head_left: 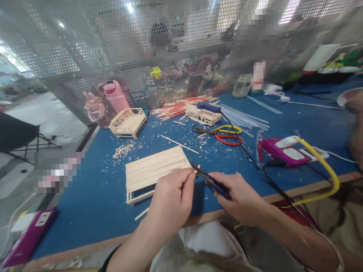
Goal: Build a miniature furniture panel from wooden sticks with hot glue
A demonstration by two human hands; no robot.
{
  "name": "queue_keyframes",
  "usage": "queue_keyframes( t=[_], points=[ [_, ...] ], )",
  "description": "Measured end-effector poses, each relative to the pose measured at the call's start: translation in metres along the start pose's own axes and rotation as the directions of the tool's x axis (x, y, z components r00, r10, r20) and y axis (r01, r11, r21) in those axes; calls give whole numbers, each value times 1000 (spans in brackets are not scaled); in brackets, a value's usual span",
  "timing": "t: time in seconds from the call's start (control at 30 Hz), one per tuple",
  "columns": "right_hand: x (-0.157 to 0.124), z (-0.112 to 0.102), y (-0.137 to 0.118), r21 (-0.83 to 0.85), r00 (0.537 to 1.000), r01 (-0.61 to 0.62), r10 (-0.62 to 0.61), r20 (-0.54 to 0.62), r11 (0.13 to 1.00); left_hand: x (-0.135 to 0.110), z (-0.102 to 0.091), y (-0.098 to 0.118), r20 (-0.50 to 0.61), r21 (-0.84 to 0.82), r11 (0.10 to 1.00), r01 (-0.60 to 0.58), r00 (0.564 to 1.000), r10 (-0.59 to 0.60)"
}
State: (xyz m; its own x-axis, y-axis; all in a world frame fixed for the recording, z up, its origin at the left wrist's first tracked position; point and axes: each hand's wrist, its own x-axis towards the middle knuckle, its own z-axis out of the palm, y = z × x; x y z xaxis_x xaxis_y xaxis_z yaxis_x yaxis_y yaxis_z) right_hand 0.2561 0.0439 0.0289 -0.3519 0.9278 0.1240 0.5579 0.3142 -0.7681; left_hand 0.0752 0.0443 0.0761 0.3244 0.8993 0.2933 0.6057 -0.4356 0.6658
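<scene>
Pinching a short stick [196, 169] between thumb and forefinger, the left hand [171, 196] presents it to the cutters [211, 182], whose blue handles the right hand [239, 198] is wrapped around. Both hands hover close together over the table's [93, 196] front edge, just beside the slatted panel [154, 168] lying there. Judged sound practice: keep the stick square to the blades, fingertips clear, and squeeze steadily so the wood does not splinter.

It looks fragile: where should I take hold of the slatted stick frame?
Probably from above, pinching the slatted stick frame across its two long edges: it lies flat, slats up, and the rails under those edges look sturdier than single slats.
</scene>
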Motion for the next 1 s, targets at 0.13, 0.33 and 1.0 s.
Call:
queue_keyframes(
  t=[0.13, 0.33, 1.0],
  points=[
    [-7, -10, 3, 432, 936, -258, 113, 334, 864, -1, -1, -4, 118, 43, 999, -27, 993, 22],
    [3, -30, 9, 415, 958, -239, 282, -45, 878, -13, -3, -9, 148, 164, 986, -29, 989, 5],
    [5, 2, -23, -208, 860, 507, -506, 59, 837, -43, -6, -21, 140, 246, 935, -256, 964, 227]
  ],
)
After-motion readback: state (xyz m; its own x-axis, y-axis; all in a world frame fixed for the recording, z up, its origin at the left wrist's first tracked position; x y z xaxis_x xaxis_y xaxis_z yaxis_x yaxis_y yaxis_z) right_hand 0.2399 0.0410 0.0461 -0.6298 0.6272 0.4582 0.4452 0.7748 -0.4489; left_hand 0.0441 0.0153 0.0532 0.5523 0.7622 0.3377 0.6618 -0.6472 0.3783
